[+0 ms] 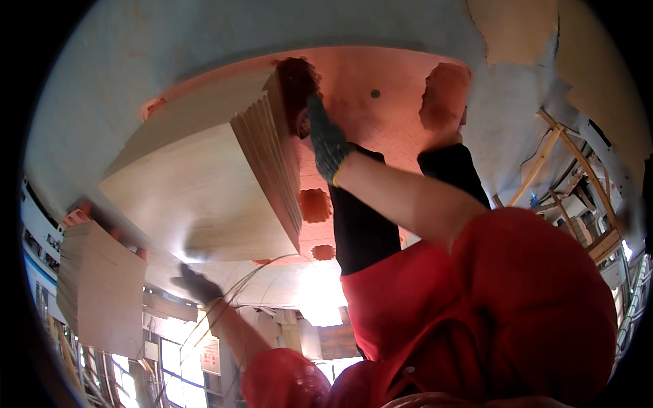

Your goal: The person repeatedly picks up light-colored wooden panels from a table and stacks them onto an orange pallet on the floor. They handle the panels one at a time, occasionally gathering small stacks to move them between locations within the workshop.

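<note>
A tall stack of pale wooden boards (197, 183) stands on an orange-red plastic pallet (388, 115), its layered edges facing right. My right hand (328, 139), in a dark grey knitted glove, reaches to the right side of the stack. Its fingers are stretched along the board edges; whether they touch is hard to make out. Below and left of the stack is my left hand (197, 284), also gloved, fingers apart and holding nothing visible. A few thin dark strands (248, 280) curve past my left forearm and the stack's near corner.
Another board stack (109, 285) stands at the far left, with orange pieces by it. On the right is a wooden frame (564, 146) with clutter behind. Grey floor (381, 24) surrounds the pallet. My black-clad legs (364, 231) come down at the pallet. Bright windows (182, 370) show lower left.
</note>
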The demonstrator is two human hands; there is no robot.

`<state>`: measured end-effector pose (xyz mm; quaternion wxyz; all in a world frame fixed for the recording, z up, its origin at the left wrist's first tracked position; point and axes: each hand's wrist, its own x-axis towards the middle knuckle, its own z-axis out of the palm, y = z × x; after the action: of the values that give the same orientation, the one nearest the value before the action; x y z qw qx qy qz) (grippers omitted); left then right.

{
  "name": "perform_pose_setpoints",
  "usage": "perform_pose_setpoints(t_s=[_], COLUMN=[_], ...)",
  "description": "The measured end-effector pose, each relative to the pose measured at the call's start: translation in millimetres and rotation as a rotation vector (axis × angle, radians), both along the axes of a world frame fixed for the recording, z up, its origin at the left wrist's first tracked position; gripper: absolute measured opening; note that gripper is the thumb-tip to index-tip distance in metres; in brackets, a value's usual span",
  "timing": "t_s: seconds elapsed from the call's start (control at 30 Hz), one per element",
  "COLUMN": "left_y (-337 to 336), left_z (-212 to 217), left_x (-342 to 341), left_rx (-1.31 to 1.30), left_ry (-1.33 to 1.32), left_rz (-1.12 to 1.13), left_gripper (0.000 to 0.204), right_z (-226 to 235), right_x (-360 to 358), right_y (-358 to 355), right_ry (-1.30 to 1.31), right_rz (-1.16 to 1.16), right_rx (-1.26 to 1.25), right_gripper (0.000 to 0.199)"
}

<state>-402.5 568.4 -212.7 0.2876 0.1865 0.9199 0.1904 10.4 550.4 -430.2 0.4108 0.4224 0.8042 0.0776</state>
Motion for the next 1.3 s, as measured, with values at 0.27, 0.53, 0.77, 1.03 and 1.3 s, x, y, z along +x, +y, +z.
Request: perform_pose_setpoints(t_s=[0.27, 0.53, 0.77, 1.03, 1.3], left_y=[204.1, 248.5, 249.2, 259.7, 245.0], left_z=[-34.5, -86.3, -91.8, -100.8, -64.7], left_x=[-53.6, -101.9, -91.3, -76.1, -83.1], left_rx=[-0.323, -0.28, -0.202, -0.157, -0.083], left_ry=[-0.406, -0.113, -0.001, 0.128, 0.242], left_rz=[-0.868, -0.863, -0.975, -1.101, -1.313], left_gripper=[0.06, 0.059, 0.06, 0.062, 0.064], right_z=[58.6, 38.8, 44.0, 33.9, 62.6], right_x=[0.1, -10.4, -13.5, 1.5, -2.5], right_y=[53.4, 72.8, 75.2, 90.7, 79.6], right_ry=[0.216, 0.182, 0.195, 0.244, 0.345], right_rz=[-0.213, -0.235, -0.226, -0.275, -0.327], right_rx=[-0.469, -0.305, -0.284, -0.257, -0.205], right_gripper=[0.038, 0.039, 0.039, 0.04, 0.04])
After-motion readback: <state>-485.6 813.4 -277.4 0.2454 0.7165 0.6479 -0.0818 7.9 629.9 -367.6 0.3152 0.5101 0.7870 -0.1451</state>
